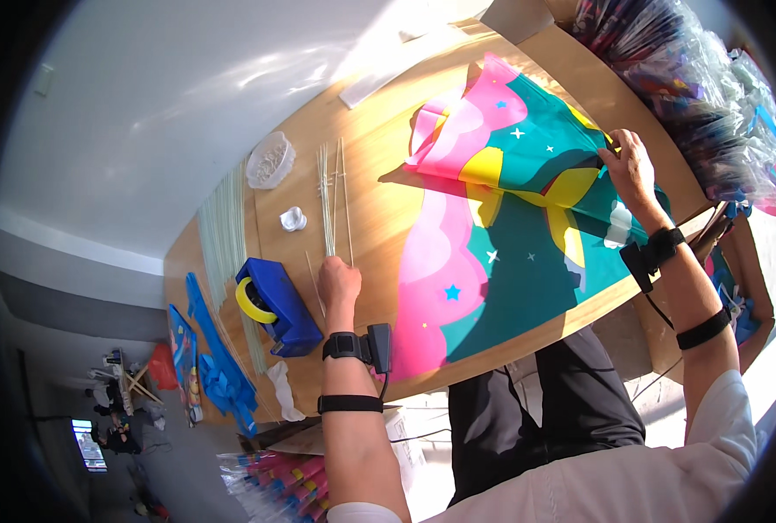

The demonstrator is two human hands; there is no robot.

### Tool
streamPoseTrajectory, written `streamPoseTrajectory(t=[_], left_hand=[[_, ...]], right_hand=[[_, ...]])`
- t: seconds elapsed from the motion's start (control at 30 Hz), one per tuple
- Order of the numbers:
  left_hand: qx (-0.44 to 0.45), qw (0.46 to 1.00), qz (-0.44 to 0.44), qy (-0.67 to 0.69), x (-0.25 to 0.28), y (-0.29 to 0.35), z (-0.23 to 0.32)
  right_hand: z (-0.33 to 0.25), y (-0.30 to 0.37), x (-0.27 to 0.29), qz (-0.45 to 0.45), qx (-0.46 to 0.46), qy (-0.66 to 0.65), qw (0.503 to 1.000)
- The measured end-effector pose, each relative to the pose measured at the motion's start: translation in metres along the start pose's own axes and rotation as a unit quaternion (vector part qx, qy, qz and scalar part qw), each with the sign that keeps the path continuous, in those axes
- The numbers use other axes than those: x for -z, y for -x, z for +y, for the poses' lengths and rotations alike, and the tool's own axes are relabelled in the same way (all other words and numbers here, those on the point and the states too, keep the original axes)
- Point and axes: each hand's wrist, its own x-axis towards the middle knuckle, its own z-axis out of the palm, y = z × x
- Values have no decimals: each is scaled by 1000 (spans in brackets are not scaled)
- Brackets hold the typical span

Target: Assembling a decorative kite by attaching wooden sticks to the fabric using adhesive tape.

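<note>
A thin colourful fabric sheet (527, 166) in green, pink and yellow, with stars and sparkles, spreads across the right half of the table. Part of it is folded or lifted over the rest. At its right edge my right hand (629, 170) is closed, pinching the fabric. Left of the sheet, my left hand (340, 283) is closed around the near ends of a few thin pale rods (328, 205), which lie pointing away from me. Another thin rod (344, 192) lies beside them, with small white pieces near the rods.
A blue tape dispenser (288, 309) with yellow tape stands left of my left hand. Beyond are a small white cup (293, 219), a clear tub of small white pieces (271, 161) and many pale rods (222, 218). Blue ribbon (222, 375) hangs left; plastic-wrapped packs (693, 96) fill the far right.
</note>
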Motion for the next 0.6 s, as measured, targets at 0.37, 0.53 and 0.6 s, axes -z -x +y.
streamPoseTrajectory(t=[0.37,0.53,0.6], left_hand=[[-261,964,54,17,-1,109,-39],[-414,909,38,-19,4,174,-53],[-436,899,25,-47,2,188,-48]], right_hand=[[-52,74,33,-95,195,-104,971],[-78,118,30,-153,318,-155,923],[-79,130,28,-187,358,-138,904]])
